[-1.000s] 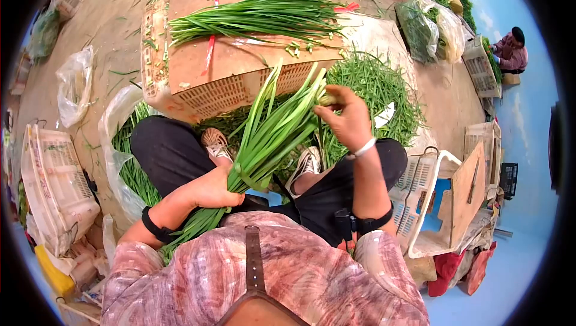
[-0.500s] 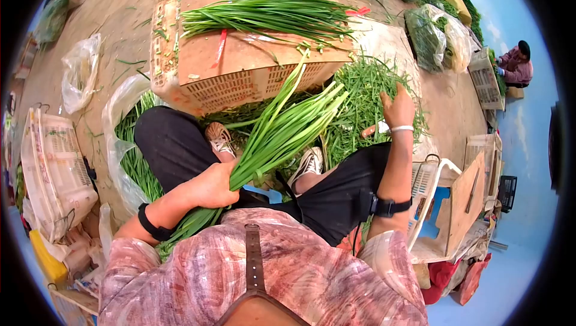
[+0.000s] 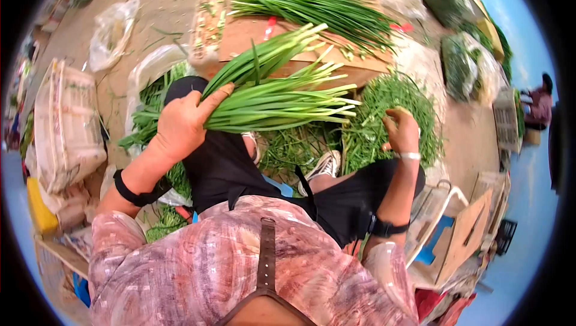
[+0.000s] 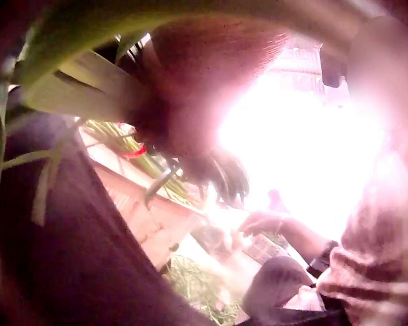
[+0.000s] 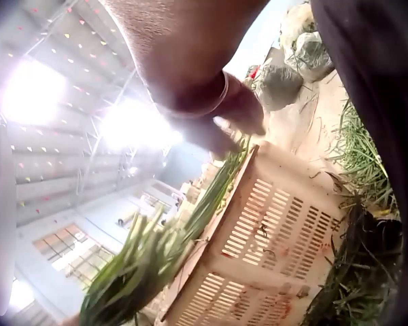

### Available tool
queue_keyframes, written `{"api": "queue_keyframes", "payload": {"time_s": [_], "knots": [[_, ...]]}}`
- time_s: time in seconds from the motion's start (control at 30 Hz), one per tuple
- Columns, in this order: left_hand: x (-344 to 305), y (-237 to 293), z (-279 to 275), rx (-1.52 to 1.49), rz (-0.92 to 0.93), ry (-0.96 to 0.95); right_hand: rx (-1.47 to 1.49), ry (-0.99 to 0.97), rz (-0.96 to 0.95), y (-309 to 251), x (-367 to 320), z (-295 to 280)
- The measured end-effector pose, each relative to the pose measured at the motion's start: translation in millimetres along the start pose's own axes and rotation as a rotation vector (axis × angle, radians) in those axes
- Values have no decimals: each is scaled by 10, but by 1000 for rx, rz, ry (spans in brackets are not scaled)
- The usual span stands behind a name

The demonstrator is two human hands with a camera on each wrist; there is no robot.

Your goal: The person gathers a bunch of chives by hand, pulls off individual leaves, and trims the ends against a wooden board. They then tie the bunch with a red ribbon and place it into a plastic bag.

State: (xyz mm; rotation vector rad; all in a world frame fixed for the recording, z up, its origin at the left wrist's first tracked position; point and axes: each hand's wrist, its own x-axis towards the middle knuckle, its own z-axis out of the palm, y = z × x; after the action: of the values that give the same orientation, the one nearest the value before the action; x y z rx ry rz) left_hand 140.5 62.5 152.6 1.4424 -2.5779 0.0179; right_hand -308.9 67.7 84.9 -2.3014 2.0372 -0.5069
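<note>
My left hand [image 3: 183,123] grips a bunch of garlic chives [image 3: 270,107] near its middle. The bunch fans into two parts, its pale cut ends pointing right, its leafy tails hanging left past the wrist. My right hand [image 3: 401,131] is held over a heap of loose green trimmings [image 3: 390,107], fingers loosely bent with nothing seen between them. Another bunch [image 3: 312,13] lies on a board [image 3: 249,41] in front of me, across red tape [image 3: 270,28]. In the right wrist view the held bunch [image 5: 132,272] stands beside the crate [image 5: 258,231] under that board.
An open plastic bag of greens [image 3: 141,80] is by my left knee. Stacked white crates [image 3: 69,128] stand at the left, and a crate with a wooden panel [image 3: 465,236] at the right. Filled bags [image 3: 471,65] and another person [image 3: 538,103] are at the far right.
My left hand has lifted the bunch up and forward from my lap, swinging its pale ends to the right. My right hand has left those ends and moved right over the trimmings.
</note>
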Motion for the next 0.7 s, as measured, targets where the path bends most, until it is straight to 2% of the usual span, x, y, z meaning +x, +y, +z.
{"api": "queue_keyframes", "payload": {"time_s": [0.07,0.1,0.13,0.17,0.23,0.27,0.33,0.37,0.4,0.47,0.5,0.53,0.63,0.67,0.7], "knots": [[-156,-144,-1,81,-65,44,927,-178,673,-551,71,-232],[-228,-188,-1,77,-117,21,819,-247,639,-576,90,-153],[-285,-218,0,71,-162,4,721,-259,463,-632,139,-2],[-344,-233,8,86,-179,1,878,-287,509,-693,167,110],[-416,-244,59,-143,-358,-25,1187,-402,630,-931,301,282],[-439,-246,95,-141,-367,-20,1228,-437,615,-1055,365,411],[-483,-255,162,-283,-437,5,1349,-384,381,-1366,494,612],[-481,-269,179,-353,-430,43,1542,-396,390,-1534,586,633],[-489,-268,183,-350,-435,39,1567,-412,412,-1689,681,673],[-474,-274,174,-646,-498,82,1443,-462,353,-1884,799,889],[-468,-259,167,-753,-576,105,1269,-474,229,-1992,788,963],[-485,-285,187,-749,-578,108,1092,-479,110,-2135,756,1015],[-502,-319,221,-865,-581,96,923,-440,-74,-2526,498,1157],[-513,-336,225,-862,-580,98,820,-422,-130,-2621,447,1105],[-533,-362,240,-1168,-685,36,642,-217,-266,-2641,383,1237]]}}
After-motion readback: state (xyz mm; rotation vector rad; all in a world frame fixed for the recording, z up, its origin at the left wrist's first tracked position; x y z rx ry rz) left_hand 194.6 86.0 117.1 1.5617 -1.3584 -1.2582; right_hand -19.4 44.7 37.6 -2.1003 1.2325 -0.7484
